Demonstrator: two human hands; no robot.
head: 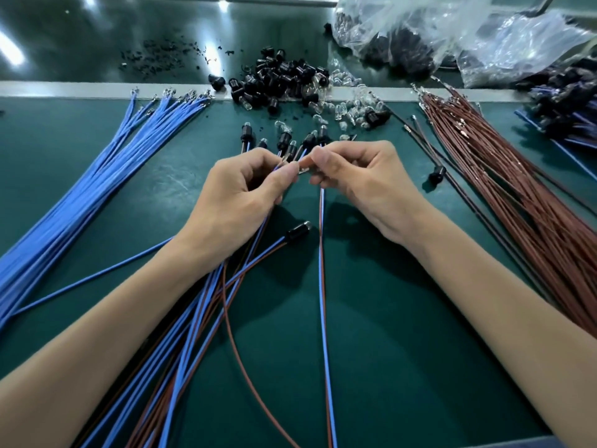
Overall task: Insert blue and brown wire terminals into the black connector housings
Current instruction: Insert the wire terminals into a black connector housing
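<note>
Left grip [245, 195] pinches a bunch of wires [206, 305], right grip [358, 179] pinches one blue-brown pair [323, 286]; fingertips [290, 171] nearly touch above bare green table [403, 318]

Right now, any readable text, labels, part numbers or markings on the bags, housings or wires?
No readable text in the head view.
Clear crumpled plastic bags: no label or print shows.
Pile of small black plastic connector housings: any moulded marks too small to tell.
Loose blue insulated wires and brown insulated wires: no printing visible.
Dark green table mat: no markings.
</note>
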